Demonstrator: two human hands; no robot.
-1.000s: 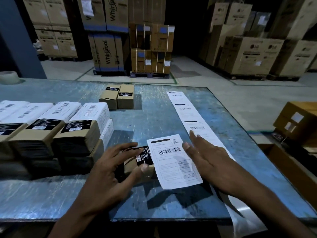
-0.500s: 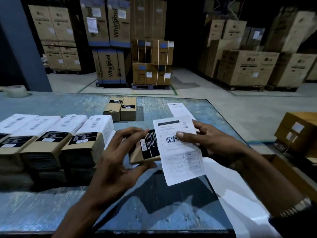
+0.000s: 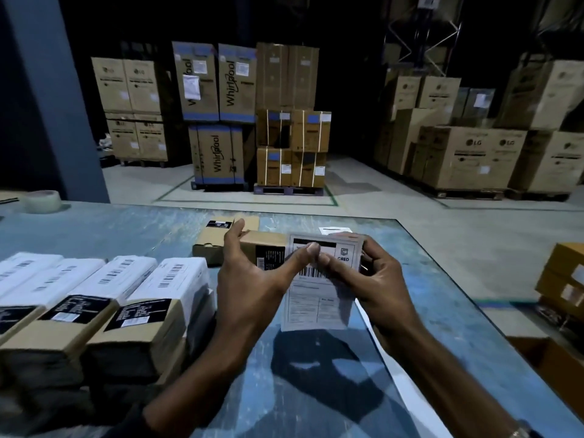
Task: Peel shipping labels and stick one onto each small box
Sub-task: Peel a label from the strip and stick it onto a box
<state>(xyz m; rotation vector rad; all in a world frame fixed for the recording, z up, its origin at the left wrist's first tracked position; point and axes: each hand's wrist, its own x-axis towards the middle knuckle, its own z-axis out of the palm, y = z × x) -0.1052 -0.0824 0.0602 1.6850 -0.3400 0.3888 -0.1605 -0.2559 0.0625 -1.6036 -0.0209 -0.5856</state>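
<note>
Progress: on the left of the worktop (image 3: pixel 126 222) stand rows of finished boxes (image 3: pixel 132 298), each with a white label across its top, so a fair part of the job looks done.
Left to do: two plain boxes (image 3: pixel 215 245) sit further back without a white label, as far as can be seen; the box in hand needs its label pressed flat; how many more wait out of view cannot be told.
Step in hand: I judge the label is being laid over the box and smoothed down.
Small box: the small box (image 3: pixel 265 251) is held up above the worktop, between the two hands, its brown side and black printed end showing.
Label: the label (image 3: pixel 319 298) covers the box's near face at the top; its lower part hangs loose below the box, not yet stuck.
Left hand: the left hand (image 3: pixel 252 279) has its grip round the box, fingers behind it and thumb pressing the label's top left area.
Right hand: the right hand (image 3: pixel 363 279) has its grip on the box's right end, thumb on the label near the barcode.
Label strip: a white label strip (image 3: pixel 335 229) lies on the worktop behind the hands, mostly hidden.
Also there: a tape roll (image 3: pixel 42 200) sits at the far left edge.
</note>
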